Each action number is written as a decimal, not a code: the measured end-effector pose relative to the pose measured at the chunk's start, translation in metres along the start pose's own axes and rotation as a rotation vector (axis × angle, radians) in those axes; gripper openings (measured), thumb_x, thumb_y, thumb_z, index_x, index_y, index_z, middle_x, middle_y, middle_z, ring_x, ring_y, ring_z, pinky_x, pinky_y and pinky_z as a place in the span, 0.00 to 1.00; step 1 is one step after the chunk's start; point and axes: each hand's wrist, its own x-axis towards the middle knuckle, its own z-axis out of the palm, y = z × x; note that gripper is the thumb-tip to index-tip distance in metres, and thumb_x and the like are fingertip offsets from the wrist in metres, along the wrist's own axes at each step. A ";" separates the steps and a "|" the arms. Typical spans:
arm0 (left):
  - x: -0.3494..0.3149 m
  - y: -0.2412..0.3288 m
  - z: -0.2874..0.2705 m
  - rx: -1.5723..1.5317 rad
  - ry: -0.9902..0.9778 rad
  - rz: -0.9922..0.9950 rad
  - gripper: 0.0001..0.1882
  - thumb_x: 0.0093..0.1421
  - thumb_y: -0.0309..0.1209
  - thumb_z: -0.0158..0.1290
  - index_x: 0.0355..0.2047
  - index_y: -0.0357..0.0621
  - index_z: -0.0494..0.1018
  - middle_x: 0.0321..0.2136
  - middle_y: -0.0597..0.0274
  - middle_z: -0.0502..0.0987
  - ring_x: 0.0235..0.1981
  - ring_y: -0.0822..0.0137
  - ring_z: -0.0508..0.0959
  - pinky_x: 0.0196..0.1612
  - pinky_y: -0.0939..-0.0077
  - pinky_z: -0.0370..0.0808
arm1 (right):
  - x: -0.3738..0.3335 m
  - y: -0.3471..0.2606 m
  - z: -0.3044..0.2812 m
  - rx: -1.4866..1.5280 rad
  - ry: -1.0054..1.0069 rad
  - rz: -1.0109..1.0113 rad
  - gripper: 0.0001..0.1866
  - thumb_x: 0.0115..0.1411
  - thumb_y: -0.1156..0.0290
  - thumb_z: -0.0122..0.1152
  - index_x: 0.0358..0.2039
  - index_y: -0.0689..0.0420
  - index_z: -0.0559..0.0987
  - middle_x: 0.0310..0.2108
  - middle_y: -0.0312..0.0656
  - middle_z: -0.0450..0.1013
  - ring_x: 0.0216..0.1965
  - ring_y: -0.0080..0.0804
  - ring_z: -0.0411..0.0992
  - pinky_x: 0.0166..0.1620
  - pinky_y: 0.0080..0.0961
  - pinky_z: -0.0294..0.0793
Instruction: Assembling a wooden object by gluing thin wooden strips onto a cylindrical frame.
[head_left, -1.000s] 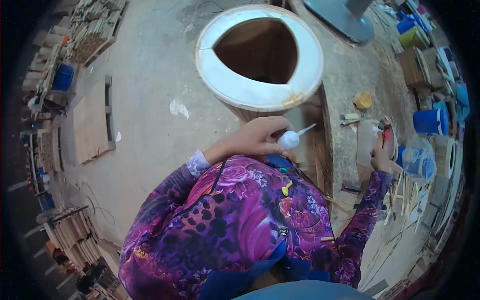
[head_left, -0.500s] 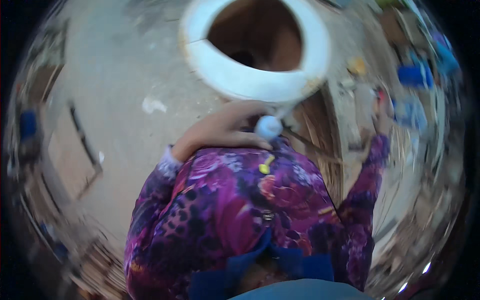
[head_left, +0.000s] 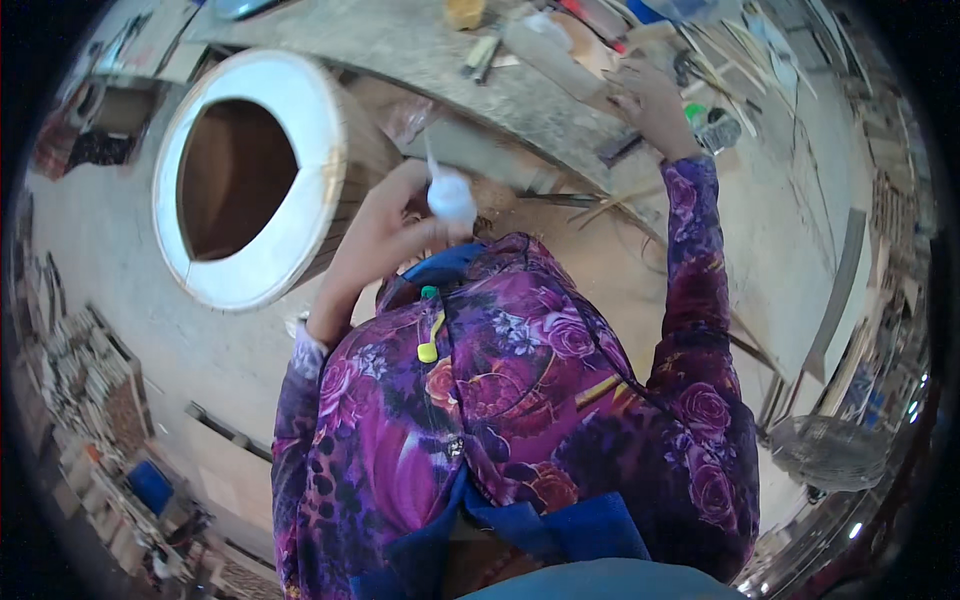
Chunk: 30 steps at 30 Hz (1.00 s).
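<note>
Workshop floor (head_left: 80,240), grey and bare-looking, spreads on the left, where stacked wood (head_left: 85,385) and a blue bin (head_left: 150,487) sit near the rim of the view. Next comes a large cylinder (head_left: 318,110) with a broad white rim around a brown hollow, leaning in the view with its mouth toward the left. Just right of it, the left hand (head_left: 385,228) curls its fingers and thumb around a white bottle (head_left: 452,200), whose thin nozzle points up, in front of the wearer's chest. Beyond, a worn desk (head_left: 390,45) runs across the upper part, carrying a yellow cup (head_left: 465,12), some short sticks (head_left: 482,58), a pale block (head_left: 560,68) and a red object (head_left: 597,18). Over the desk, the right hand (head_left: 655,108) reaches to the block's near end; whether it pinches anything, I cannot tell. My judgement: the step in hand is keeping the bottle ready while handling things on the desk; any move calls for keeping the nozzle clear of the sleeves. Thin wood strips (head_left: 735,65) lie farther right.
</note>
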 end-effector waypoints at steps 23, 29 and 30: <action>0.312 -0.053 0.065 1.159 0.597 0.069 0.13 0.54 0.32 0.53 0.40 0.43 0.75 0.31 0.47 0.78 0.35 0.47 0.78 0.38 0.56 0.73 | -0.021 0.005 -0.060 1.032 -0.081 -0.064 0.06 0.55 0.71 0.56 0.32 0.59 0.75 0.36 0.45 0.71 0.42 0.44 0.70 0.48 0.33 0.69; 0.231 -0.060 0.049 0.971 0.536 0.087 0.11 0.49 0.35 0.54 0.29 0.41 0.77 0.25 0.45 0.78 0.32 0.45 0.78 0.35 0.54 0.74 | 0.107 -0.045 0.034 0.269 0.181 0.013 0.26 0.53 0.58 0.62 0.49 0.60 0.72 0.49 0.55 0.68 0.54 0.53 0.64 0.56 0.41 0.64; 0.211 -0.055 0.049 0.974 0.526 -0.060 0.12 0.48 0.36 0.55 0.28 0.41 0.77 0.25 0.45 0.78 0.31 0.45 0.78 0.35 0.54 0.74 | 0.124 -0.048 0.054 0.125 0.138 0.045 0.30 0.53 0.54 0.62 0.51 0.60 0.71 0.50 0.56 0.68 0.55 0.54 0.63 0.58 0.43 0.62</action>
